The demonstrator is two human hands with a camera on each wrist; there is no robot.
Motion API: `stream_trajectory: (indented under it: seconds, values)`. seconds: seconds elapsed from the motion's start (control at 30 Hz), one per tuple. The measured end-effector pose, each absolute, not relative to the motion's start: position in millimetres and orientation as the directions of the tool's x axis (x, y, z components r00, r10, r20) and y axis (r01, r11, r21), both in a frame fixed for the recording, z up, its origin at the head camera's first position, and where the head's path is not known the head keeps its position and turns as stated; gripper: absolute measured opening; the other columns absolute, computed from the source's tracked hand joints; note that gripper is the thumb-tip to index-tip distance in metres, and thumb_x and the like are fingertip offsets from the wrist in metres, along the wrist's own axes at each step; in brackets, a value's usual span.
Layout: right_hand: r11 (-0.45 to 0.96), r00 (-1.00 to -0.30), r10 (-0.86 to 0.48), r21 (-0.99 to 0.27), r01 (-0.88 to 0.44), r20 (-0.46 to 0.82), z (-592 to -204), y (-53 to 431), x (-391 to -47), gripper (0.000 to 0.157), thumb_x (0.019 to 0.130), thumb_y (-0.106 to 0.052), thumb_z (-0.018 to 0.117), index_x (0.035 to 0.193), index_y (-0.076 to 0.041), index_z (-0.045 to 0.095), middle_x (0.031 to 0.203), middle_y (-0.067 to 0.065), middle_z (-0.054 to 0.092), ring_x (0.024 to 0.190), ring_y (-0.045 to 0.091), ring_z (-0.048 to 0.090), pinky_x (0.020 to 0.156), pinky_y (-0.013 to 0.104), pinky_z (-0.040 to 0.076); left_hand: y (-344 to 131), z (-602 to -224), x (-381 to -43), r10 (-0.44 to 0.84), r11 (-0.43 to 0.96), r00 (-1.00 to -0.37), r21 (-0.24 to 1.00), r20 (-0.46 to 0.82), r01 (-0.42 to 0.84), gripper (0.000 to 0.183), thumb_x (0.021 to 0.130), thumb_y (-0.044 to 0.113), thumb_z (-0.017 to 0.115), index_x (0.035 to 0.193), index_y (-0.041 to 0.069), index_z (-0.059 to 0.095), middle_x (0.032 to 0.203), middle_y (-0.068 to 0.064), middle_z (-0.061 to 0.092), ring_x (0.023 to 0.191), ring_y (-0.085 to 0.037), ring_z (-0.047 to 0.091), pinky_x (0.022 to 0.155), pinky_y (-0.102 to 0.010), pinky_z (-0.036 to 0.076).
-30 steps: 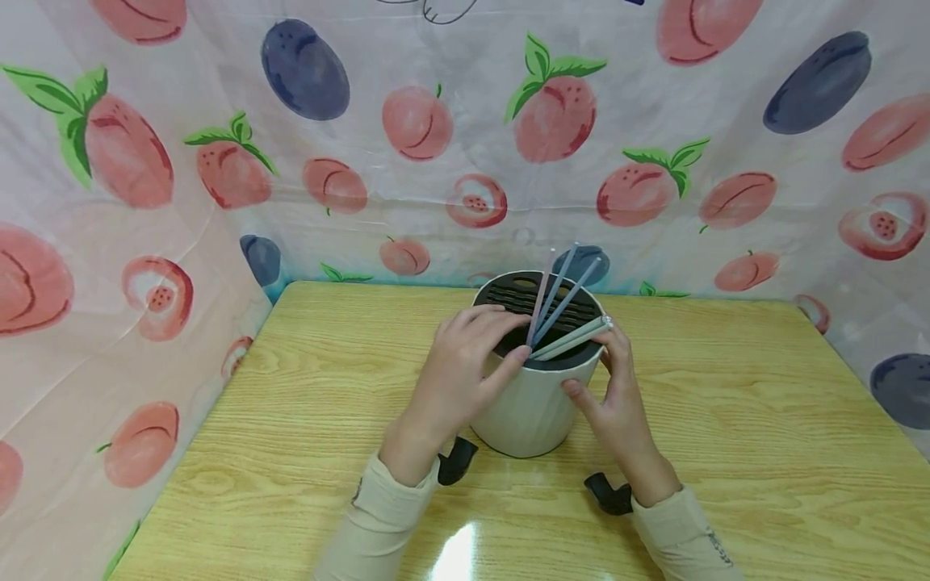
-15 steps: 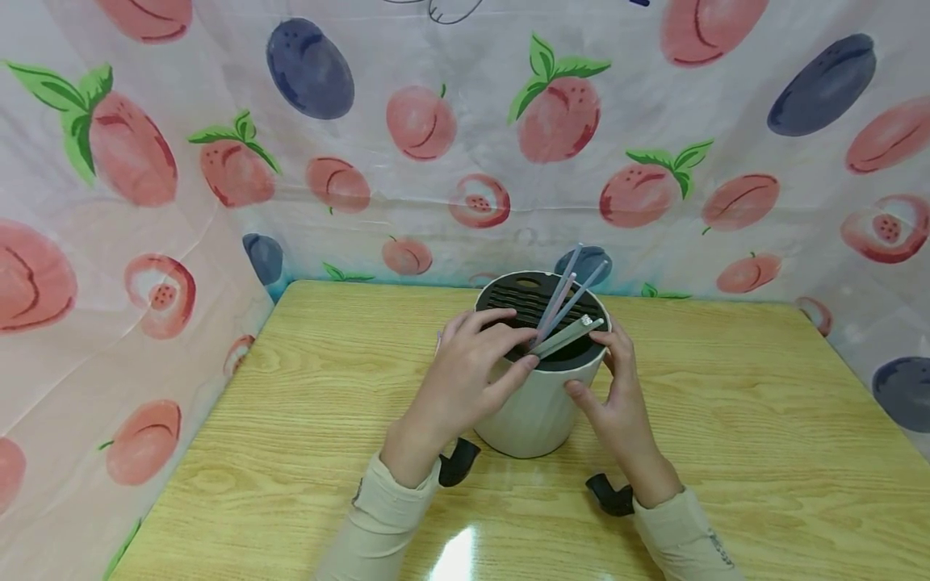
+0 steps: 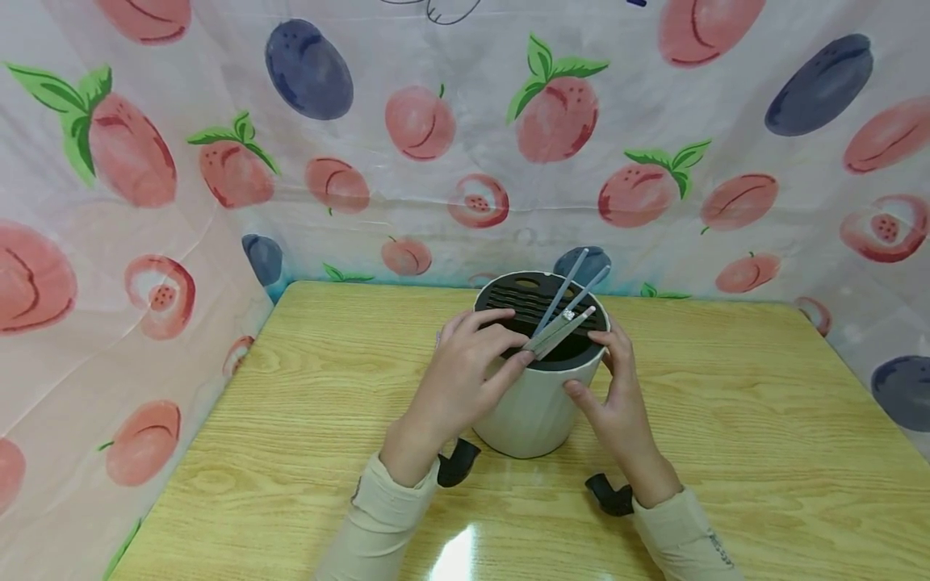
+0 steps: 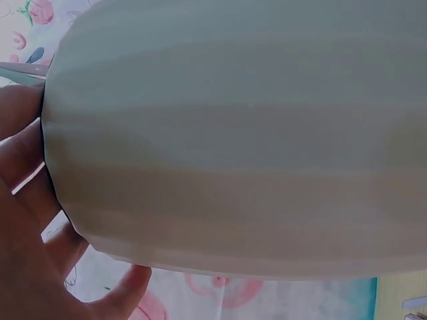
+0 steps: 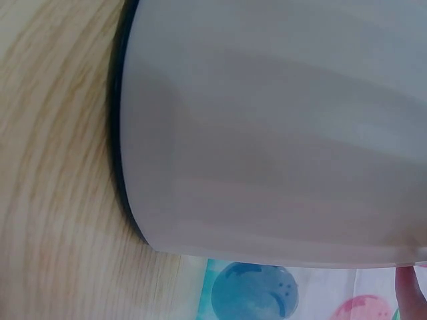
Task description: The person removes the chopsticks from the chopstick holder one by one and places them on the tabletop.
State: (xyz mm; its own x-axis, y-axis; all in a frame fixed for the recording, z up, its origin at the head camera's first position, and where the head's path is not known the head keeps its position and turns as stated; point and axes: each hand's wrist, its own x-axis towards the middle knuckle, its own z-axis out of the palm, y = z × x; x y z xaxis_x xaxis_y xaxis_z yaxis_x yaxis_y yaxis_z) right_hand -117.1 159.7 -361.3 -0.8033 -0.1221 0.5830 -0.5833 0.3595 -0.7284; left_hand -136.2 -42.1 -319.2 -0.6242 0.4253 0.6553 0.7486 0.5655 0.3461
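Note:
A white ribbed utensil holder [image 3: 519, 415] with a black slotted top [image 3: 519, 294] stands upright on the table. Several slender pastel sticks lean out of the wide opening at its front. Two are pale blue sticks [image 3: 559, 294]; lower lie pale green sticks [image 3: 550, 332], one end glinting silver. My left hand [image 3: 468, 367] pinches the sticks between thumb and forefinger at the front left rim, its other fingers over the edge. At the right rim, my right hand [image 3: 616, 387] grips the holder, thumb on the outer wall. The left wrist view shows the left fingers [image 4: 27, 153] along the rim.
A wooden table [image 3: 320, 387] carries the holder, near its back edge. Behind and at the sides hangs a fruit-printed cloth [image 3: 414, 194]. Black curved pieces [image 3: 459, 462] sit at both wrists.
Under the left fingers the sticks have shifted: the pink one has tipped over to the right, and the green ones have swung left and upward. The right hand keeps its place on the rim.

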Motion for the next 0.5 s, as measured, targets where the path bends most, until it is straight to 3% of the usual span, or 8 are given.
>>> stream_trajectory:
  seconds: [0.5]
  values:
    - [0.362, -0.812, -0.125, -0.736, -0.572, 0.570, -360.2, 160.2, -116.3, 0.055, 0.086, -0.025, 0.059, 0.126, 0.000, 0.030, 0.144, 0.017, 0.012, 0.130, 0.034, 0.017, 0.094, 0.064, 0.019, -42.4, -320.4, -137.6, 0.411, 0.548, -0.607, 0.348, 0.680, 0.761, 0.018, 0.088, 0.031, 0.056, 0.092, 0.017, 0.067, 0.096, 0.006, 0.064, 0.115, -0.012, 0.046, 0.101, -0.042, 0.024]
